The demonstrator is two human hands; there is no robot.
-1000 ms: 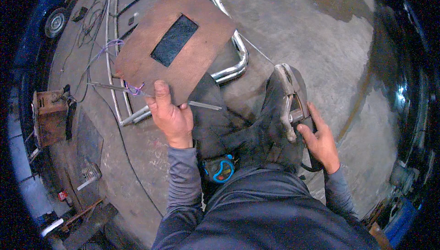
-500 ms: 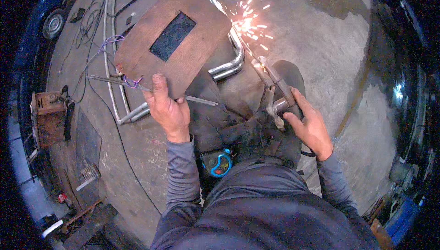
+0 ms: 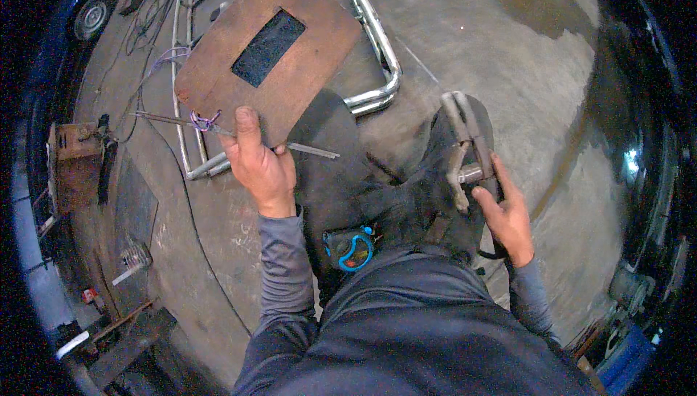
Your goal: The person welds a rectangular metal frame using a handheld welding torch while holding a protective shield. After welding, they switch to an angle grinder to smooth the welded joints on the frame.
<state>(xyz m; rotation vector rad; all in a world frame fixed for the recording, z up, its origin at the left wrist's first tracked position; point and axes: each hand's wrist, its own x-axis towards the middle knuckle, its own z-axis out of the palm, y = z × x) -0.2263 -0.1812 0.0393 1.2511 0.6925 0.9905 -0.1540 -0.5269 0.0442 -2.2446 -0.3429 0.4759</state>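
Note:
My left hand (image 3: 260, 167) is closed around the lower edge of a brown hand-held welding shield (image 3: 319, 40), which has a dark rectangular window (image 3: 268, 47). Several thin grey welding rods (image 3: 314, 150) are pinched in the same hand and stick out on both sides. In my right hand (image 3: 507, 214) is a worn electrode holder (image 3: 472, 135), its jaws pointing away from me above my right knee. A thin rod (image 3: 420, 57) reaches out from the jaws, to the right of a bent shiny tubular metal frame (image 3: 392, 80). The shield hides part of that frame.
A rusty box-shaped metal unit (image 3: 76, 167) stands at the left, with cables (image 3: 149, 26) on the concrete floor beyond. A vehicle wheel (image 3: 92, 17) shows at the upper left. A blue-rimmed tape measure (image 3: 356, 252) sits at my waist. Dark vehicle bodywork lines the right side.
The bright sparks at the frame have stopped. My right hand has moved the electrode holder to the right, so the rod is off the tube. The shield has shifted slightly left.

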